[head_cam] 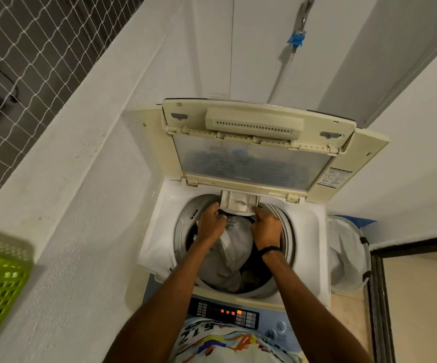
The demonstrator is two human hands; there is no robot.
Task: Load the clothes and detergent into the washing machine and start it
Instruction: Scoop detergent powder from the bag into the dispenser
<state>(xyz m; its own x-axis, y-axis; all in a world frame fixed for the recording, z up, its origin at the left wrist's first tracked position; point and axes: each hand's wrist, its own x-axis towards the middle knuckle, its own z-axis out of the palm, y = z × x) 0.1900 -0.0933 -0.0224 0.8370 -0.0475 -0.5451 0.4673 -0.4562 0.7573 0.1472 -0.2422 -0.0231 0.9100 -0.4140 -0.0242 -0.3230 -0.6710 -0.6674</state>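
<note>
Grey crumpled clothes (228, 255) fill the round metal drum (285, 242) of the top-loading washing machine (314, 226). At the drum's far rim, the left hand (212, 224) and right hand (266, 229) grip a small white plastic drawer (239, 203). The yellowed lid (254, 153) stands open. A green mesh basket (0, 281) sits near left.

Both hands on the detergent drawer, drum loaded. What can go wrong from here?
1. The detergent drawer juts out over the drum; the left hand and right hand grip its corners, so tilting it may spill onto the grey garment.
2. That garment is heaped high in the drum; it may snag the drawer.
3. The lid stands open above the hands; a bump might drop it.
</note>
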